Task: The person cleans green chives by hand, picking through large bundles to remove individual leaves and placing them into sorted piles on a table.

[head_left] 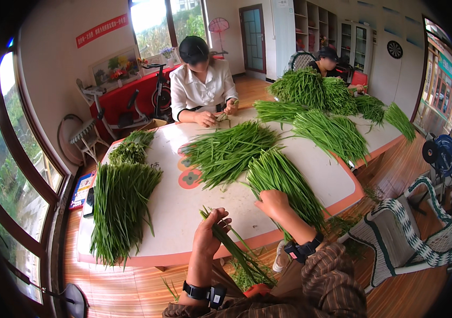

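Observation:
My left hand [208, 236] is closed around a small bunch of garlic chives [232, 249], held upright at a slant in front of the table's near edge, with the leaves hanging down toward my lap. My right hand [275, 204] lies on the near part of a large pile of garlic chives [284, 180], its fingers curled at the pile's left side; the fingertips are partly hidden. Across the table [183, 233], a person in a white shirt [204, 87] has both hands on a few stalks. Between us spreads a loose heap of chives [234, 151].
More chives [120, 212] lie at the left, with a smaller bundle [130, 147] behind. Tall stacks [310, 87] stand far right, near another person [327, 64]. A woven chair [395, 233] is to my right. Loose trimmings [252, 278] lie below the table edge.

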A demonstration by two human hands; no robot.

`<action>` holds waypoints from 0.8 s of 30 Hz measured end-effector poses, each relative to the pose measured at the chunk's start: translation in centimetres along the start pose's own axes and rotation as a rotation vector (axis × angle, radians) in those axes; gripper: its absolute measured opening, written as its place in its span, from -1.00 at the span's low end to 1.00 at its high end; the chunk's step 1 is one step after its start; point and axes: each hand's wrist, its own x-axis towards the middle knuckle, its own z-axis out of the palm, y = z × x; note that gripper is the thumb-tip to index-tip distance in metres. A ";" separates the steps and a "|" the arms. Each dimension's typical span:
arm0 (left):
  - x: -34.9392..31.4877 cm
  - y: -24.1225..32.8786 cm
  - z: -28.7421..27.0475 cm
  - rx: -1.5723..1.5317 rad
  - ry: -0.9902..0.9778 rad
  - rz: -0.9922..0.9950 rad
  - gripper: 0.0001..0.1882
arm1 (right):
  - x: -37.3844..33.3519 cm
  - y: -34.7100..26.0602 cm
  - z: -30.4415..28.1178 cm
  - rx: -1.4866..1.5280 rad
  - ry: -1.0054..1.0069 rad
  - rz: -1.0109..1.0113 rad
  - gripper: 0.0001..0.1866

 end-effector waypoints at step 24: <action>4.4 -2.4 0.2 -0.077 -0.159 -0.264 -0.75 | -2.6 -1.9 -1.9 0.765 -0.367 -0.132 -0.81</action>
